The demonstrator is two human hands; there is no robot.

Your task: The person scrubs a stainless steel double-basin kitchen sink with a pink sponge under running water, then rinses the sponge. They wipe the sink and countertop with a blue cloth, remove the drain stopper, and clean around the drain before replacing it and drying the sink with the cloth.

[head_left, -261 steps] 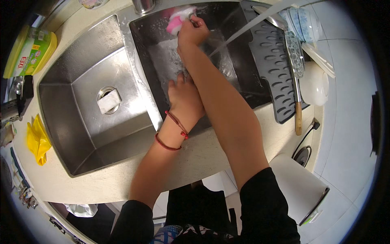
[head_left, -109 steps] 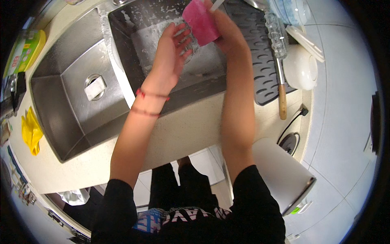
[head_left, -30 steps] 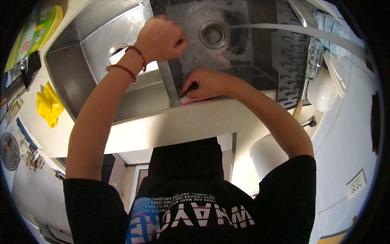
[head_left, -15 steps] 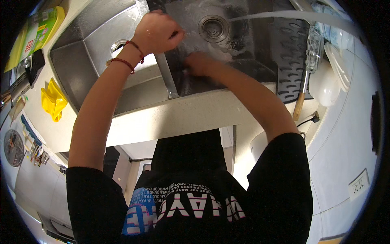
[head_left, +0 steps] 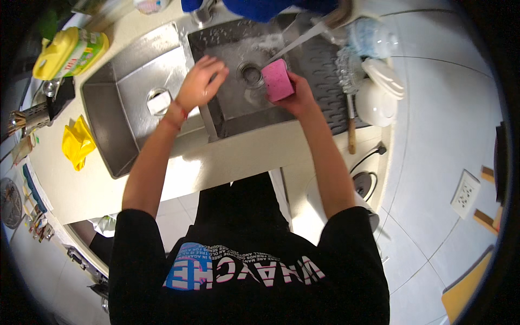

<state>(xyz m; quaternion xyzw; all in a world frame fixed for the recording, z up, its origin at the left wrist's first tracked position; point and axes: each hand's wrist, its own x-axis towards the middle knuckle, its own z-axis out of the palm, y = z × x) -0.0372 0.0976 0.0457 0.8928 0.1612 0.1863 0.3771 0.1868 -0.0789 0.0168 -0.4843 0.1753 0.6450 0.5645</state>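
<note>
My right hand (head_left: 301, 98) grips a pink sponge (head_left: 278, 79) with dark specks, holding it over the right basin beside the drain (head_left: 251, 75). A stream of water (head_left: 299, 43) falls into that basin just beyond the sponge. My left hand (head_left: 201, 86) hangs over the divider between the two basins, fingers apart and nothing in it. In the left basin (head_left: 108, 114), a small white block (head_left: 159, 103) lies at the drain, close to my left wrist.
A yellow cloth or glove (head_left: 78, 143) and a yellow jug (head_left: 73, 53) stand left of the sink. To the right are a dark ridged mat (head_left: 325, 81), a wooden-handled utensil (head_left: 351, 130), a white lidded container (head_left: 375, 103) and a black plug (head_left: 381, 149). Blue fabric (head_left: 260, 7) hangs at the back.
My right hand has risen from low in the right basin and now shows the pink sponge. My left hand has gone from closed to spread fingers. The whole view has shifted.
</note>
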